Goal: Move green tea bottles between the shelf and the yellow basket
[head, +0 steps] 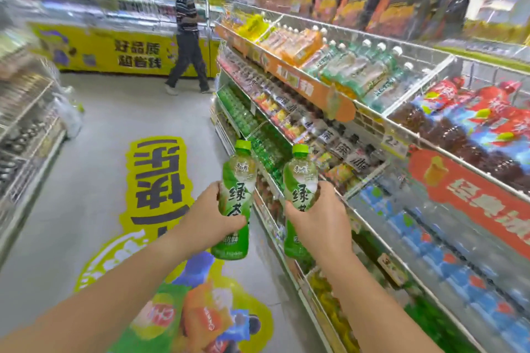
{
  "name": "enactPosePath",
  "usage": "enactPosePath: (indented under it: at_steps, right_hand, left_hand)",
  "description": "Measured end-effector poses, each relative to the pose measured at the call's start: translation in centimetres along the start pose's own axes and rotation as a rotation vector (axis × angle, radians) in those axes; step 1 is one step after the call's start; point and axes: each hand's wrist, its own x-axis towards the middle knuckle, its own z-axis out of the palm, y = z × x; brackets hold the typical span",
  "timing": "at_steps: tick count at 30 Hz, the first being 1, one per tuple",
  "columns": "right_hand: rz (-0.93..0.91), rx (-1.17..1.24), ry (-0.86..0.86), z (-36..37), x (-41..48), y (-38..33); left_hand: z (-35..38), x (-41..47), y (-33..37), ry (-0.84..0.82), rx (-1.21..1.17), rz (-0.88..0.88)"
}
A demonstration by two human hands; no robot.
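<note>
Far L of the fingers: wire shelf rack w/ dark packs, too smeared to read. On the floor ahead of the L knuckles: big yellow floor sticker w/ dark characters. Beyond it are a long yellow counter & a person in a striped top mid-stride, well apart from both hands. L hand: fingers clenched round the waist of a green-capped clear plastic green tea bottle w/ green-white label. Btl is upright, leaning a bit R, cap above the fingers, base below them. R hand: same wrap-round grasp on a second green-capped green tea bottle, upright, near the first, not touching. Both btls are in the air over the aisle, just L of the shelf edge. R of the R fingers: tiered metal drinks shelf, w/ green & clear btls above fingertip level, red-labelled dark ones further R, blue packs lower.
</note>
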Motion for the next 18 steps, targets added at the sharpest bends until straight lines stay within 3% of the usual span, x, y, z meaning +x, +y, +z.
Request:
enactPosePath:
  at_steps: [8, 18]
  right_hand:
    - [-0.044, 0.027, -0.051, 9.8, 10.1, -7.8]
    - [-0.088, 0.092, -0.107, 21.6, 27.3, -12.2]
  left_hand:
    - [-7.8, 10.8, -3.6, 0.056, -0.014, -0.065]
    - [-12.8, 28.8, -6.0, 0.134, -0.064, -0.103]
